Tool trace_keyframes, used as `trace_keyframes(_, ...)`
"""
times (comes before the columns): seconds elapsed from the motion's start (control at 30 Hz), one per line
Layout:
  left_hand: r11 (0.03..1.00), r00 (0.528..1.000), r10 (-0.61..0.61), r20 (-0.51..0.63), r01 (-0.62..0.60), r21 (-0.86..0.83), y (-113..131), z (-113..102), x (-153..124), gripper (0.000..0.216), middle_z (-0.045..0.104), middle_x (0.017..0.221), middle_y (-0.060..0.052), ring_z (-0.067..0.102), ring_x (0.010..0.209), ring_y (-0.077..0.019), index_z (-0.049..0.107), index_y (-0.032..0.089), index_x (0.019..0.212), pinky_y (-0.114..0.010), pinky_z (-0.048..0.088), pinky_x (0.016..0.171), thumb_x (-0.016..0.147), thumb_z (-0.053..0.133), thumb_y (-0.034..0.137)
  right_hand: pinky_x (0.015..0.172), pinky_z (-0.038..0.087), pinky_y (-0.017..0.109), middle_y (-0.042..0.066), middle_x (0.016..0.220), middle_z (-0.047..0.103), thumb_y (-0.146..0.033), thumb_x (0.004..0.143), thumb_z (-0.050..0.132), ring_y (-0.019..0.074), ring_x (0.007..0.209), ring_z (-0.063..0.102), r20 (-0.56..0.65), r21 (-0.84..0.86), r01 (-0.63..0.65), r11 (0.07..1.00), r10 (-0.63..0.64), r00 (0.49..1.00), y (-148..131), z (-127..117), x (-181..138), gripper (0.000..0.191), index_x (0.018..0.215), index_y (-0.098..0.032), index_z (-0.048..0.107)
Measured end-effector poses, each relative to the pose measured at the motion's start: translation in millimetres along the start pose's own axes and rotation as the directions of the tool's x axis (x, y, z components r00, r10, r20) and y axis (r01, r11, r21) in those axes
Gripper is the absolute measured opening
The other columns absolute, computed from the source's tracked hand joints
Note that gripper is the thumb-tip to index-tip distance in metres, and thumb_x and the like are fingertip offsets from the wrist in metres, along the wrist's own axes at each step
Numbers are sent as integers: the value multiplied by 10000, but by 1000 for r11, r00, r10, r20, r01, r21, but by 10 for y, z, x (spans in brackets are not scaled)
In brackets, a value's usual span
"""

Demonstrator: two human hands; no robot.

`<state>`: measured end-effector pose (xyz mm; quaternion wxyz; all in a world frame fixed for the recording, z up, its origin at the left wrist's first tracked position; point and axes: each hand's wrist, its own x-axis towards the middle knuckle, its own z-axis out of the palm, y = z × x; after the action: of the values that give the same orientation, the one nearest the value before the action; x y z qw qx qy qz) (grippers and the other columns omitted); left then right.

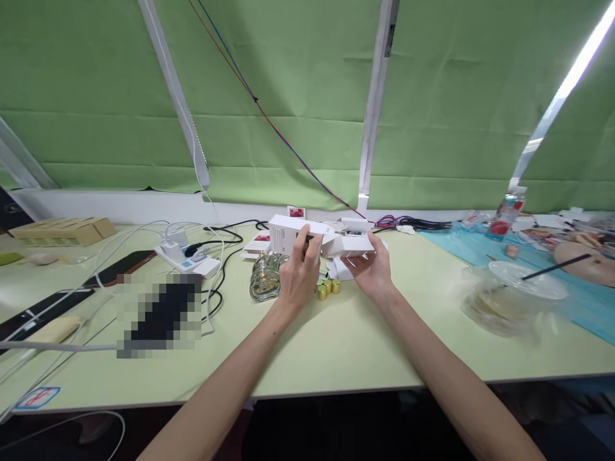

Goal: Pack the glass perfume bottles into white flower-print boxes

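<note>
Near, on the counter (331, 358), three gold caps (321, 293) stand between the hands, apart from the glass bottles (266, 285) at left; the bottles overlap and cannot be counted exactly. Just beyond, above the counter, the left hand (298, 276) pinches one white box (282, 237); the right hand (377, 272) pinches one white carton part (346, 245). Whether they join cannot be told. Status: handling under way; flap raised, closure apparently outstanding. Far: one picture card (296, 212).

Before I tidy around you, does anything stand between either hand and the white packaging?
Nothing visible does: the left hand grips the white box, and the right hand holds white packaging. Gold cylinders sit below, not between.
</note>
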<state>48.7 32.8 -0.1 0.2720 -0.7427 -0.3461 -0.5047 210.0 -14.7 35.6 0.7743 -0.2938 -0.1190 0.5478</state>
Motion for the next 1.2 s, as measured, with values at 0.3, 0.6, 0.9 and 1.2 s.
trace_keyframes(0.3, 1000, 1000, -7, -22, 7, 26, -40, -21, 31, 573, 514, 1455, -203, 676, 1127, -278, 388, 237, 1386, -224, 533, 491, 863, 575, 95, 698, 628, 353, 15, 876, 711, -391, 787, 704, 199, 811, 680, 9, -40, -4, 999, 5, 1000, 17, -1, -10, 248, 975, -236, 656)
trace_keyframes(0.6, 998, 998, 57, -12, -57, 1, -42, -19, 11, 682, 500, 1469, -191, 678, 1125, -250, 315, 256, 1442, -213, 543, 503, 841, 570, 59, 690, 630, 369, 40, 970, 741, -402, 778, 742, 217, 862, 710, -45, -67, -86, 994, 83, 996, 88, -34, 44, 331, 1048, -242, 636)
trace_keyframes(0.9, 994, 995, 103, 6, -103, 30, -19, -1, -10, 543, 545, 1449, -178, 699, 1101, -243, 389, 254, 1408, -208, 526, 499, 910, 552, 111, 662, 623, 379, 42, 923, 750, -424, 789, 722, 221, 803, 715, -91, -136, -74, 988, 62, 994, 98, -59, 69, 339, 1059, -233, 646)
trace_keyframes(1.2, 999, 1000, 21, 19, -22, 25, 29, 46, -52, 506, 539, 1440, -187, 731, 926, -218, 489, 252, 1359, -211, 510, 478, 891, 556, 74, 510, 530, 268, -27, 725, 726, -484, 773, 711, 165, 581, 646, -121, -263, 47, 964, -81, 989, 113, -87, 70, 327, 1000, -254, 660)
